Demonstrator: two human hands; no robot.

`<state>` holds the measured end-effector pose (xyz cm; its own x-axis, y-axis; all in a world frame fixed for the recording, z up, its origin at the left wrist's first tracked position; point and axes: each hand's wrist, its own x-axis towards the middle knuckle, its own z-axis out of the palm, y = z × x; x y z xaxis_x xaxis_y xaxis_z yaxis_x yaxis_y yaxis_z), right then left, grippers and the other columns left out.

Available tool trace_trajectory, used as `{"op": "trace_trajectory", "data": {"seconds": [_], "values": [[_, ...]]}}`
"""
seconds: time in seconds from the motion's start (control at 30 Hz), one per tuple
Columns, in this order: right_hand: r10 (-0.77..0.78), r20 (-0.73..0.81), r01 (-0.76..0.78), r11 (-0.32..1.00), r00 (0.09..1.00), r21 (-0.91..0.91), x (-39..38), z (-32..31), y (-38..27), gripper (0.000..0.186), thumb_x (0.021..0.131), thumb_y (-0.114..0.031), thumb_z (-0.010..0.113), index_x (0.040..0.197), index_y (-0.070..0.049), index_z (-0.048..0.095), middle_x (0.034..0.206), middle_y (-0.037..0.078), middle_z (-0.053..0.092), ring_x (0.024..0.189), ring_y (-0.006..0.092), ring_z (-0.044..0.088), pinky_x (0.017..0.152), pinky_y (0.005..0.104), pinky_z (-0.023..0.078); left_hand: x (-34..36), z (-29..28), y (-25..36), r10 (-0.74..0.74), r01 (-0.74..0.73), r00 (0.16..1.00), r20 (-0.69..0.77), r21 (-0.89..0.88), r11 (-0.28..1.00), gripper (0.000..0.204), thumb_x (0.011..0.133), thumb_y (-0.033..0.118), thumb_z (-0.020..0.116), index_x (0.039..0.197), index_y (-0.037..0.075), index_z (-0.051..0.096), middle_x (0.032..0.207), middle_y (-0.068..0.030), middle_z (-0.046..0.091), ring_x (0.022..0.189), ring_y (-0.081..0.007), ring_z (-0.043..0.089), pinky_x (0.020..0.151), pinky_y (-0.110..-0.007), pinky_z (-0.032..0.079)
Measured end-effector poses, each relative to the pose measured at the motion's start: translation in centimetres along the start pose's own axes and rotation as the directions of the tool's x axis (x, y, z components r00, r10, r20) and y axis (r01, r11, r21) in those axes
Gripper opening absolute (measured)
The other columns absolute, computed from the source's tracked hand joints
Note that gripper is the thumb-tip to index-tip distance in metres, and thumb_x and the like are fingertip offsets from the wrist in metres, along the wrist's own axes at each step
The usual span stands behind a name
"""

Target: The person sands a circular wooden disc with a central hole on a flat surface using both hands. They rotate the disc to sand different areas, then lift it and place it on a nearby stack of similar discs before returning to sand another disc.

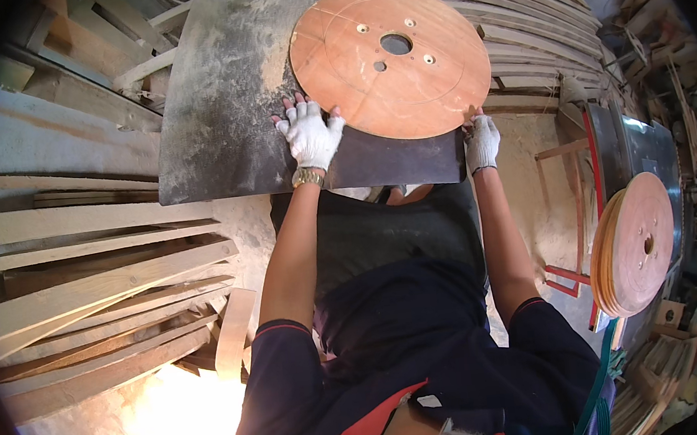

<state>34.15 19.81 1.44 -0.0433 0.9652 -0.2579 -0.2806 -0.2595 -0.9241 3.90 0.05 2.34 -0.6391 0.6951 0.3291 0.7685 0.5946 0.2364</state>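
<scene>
At upper centre, our round, orange-brown wooden disc [405, 66] shows five holes; our white-gloved left hand [313, 134] spreads wide; whether our white-gloved right hand [482, 139] grips, we cannot tell.

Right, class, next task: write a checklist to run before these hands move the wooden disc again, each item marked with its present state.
1. Left hand near the disc: ok; spread, thumb at the near rim.
2. Right hand at the rim: ok; its fingertips are there.
3. Wooden disc wholly over the dark table: not ok; its right side appears to overhang.
4. Fingertips covered: not ok; the white gloves leave them bare.
5. Wrists bare: not ok; metal wristband on the left.
6. Disc fastened underneath: cannot tell; hidden.
</scene>
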Motion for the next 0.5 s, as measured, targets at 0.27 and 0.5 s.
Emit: {"op": "trace_trajectory", "data": {"seconds": [0.27,0.5], "values": [[-0.21,0.001,0.209,0.975,0.978,-0.072,1.0,0.3,1.8,0.014,0.1,-0.015,0.072,0.093,-0.004,0.067,0.084,-0.001,0.064,0.072,0.0082,0.054,0.068,0.0255,0.044,0.3,-0.3,0.2,0.016,-0.016,1.0,-0.003,0.004,1.0,0.071,0.097,0.058,0.056,0.133,-0.002,0.068,0.156,-0.0238,0.054,0.149,-0.0451,0.042,0.122,-0.072,0.017],[-0.19,0.025,0.192,0.975,0.981,-0.11,0.6,-0.1,1.4,0.014,0.099,-0.013,0.072,0.089,-0.005,0.066,0.081,-0.002,0.062,0.072,0.0082,0.053,0.07,0.0257,0.044,0.6,0.4,-0.1,0.026,-0.026,0.999,-0.038,0.004,1.0,0.063,0.097,0.052,0.056,0.13,-0.001,0.068,0.155,-0.0233,0.055,0.147,-0.0443,0.045,0.12,-0.074,0.02]]}}
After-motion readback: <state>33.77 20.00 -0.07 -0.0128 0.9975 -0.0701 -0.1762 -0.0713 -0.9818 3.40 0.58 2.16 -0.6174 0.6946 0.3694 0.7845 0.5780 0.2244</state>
